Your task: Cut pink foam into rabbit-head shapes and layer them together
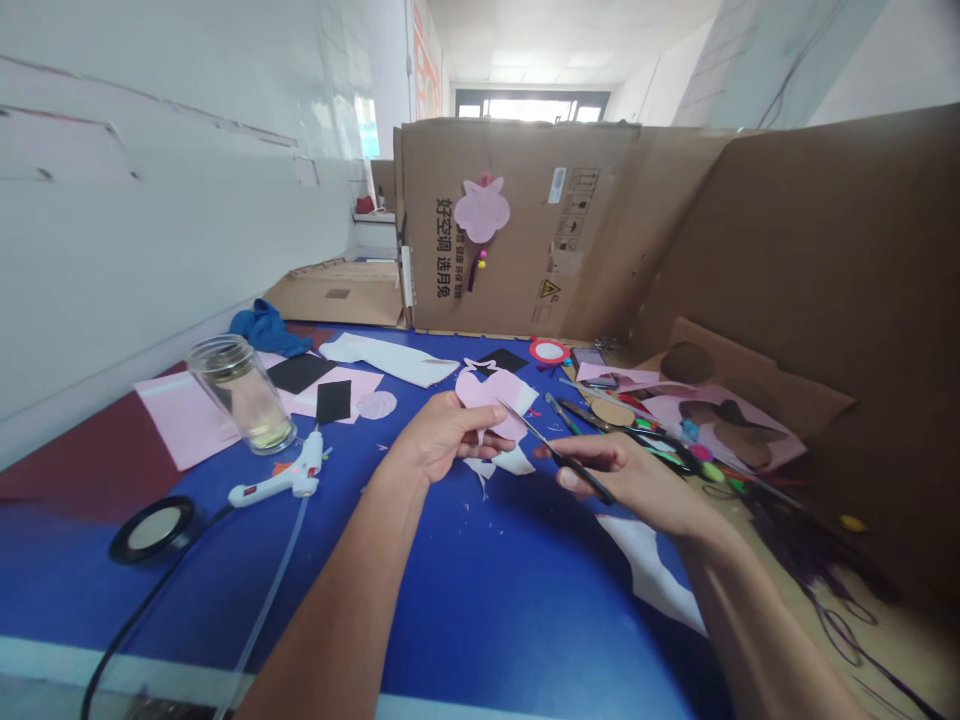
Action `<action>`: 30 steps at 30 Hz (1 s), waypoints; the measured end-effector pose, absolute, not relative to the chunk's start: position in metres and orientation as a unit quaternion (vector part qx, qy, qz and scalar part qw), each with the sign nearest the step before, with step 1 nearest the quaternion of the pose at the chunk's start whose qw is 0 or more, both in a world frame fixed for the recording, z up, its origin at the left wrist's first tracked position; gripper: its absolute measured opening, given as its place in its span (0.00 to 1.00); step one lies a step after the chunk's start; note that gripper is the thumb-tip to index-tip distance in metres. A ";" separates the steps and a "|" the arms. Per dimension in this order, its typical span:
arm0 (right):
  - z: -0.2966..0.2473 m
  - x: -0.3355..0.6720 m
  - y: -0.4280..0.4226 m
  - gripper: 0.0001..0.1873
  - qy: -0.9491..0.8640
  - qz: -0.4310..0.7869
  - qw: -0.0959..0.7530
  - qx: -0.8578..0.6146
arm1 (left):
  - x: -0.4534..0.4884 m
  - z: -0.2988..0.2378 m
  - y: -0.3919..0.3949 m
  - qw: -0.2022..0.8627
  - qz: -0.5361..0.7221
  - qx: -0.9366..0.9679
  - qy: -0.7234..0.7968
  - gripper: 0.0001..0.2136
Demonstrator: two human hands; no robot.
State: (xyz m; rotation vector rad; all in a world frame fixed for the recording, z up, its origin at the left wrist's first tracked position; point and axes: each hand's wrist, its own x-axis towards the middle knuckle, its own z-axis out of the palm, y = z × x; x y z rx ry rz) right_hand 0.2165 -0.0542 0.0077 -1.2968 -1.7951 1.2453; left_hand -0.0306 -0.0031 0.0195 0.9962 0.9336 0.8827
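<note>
Between thumb and fingers, my left hand (450,435) pinches a pink paper cutout (487,392) with a rounded, lobed outline and a pointed strip at its top. A pair of scissors (574,468) with dark handles sits in my right hand (626,475); its blades reach the cutout's right edge. White material shows at that edge of the cutout. White scraps (514,460) lie just below it on the blue tabletop (480,590). A similar pink lobed shape (482,212) is fixed to the upright cardboard ahead.
On the left are a glass jar (244,395), a white glue gun (289,475) with its cord, and a black tape roll (154,530). Cluttered craft bits and pink paper (739,425) cover the right side. Cardboard (600,240) stands along the back and right.
</note>
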 end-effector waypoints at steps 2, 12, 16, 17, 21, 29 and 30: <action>0.007 0.216 -0.053 0.30 -0.671 0.469 0.298 -0.491 | -0.027 0.019 -0.004 0.681 0.411 0.435 0.422 0.08; 0.008 0.216 -0.050 0.33 -0.679 0.462 0.309 -0.479 | -0.019 0.014 -0.006 0.691 0.447 0.410 0.394 0.08; 0.007 0.218 -0.049 0.34 -0.682 0.464 0.311 -0.472 | -0.017 0.014 -0.007 0.702 0.448 0.396 0.386 0.08; 0.007 0.218 -0.049 0.35 -0.683 0.464 0.310 -0.472 | -0.017 0.014 -0.007 0.704 0.448 0.395 0.385 0.09; 0.007 0.218 -0.049 0.35 -0.685 0.462 0.310 -0.471 | -0.016 0.015 -0.008 0.702 0.452 0.392 0.386 0.10; 0.004 0.219 -0.048 0.35 -0.687 0.457 0.311 -0.472 | -0.015 0.015 -0.008 0.703 0.458 0.389 0.381 0.10; 0.003 0.219 -0.048 0.35 -0.686 0.458 0.312 -0.472 | -0.015 0.015 -0.008 0.703 0.459 0.389 0.380 0.10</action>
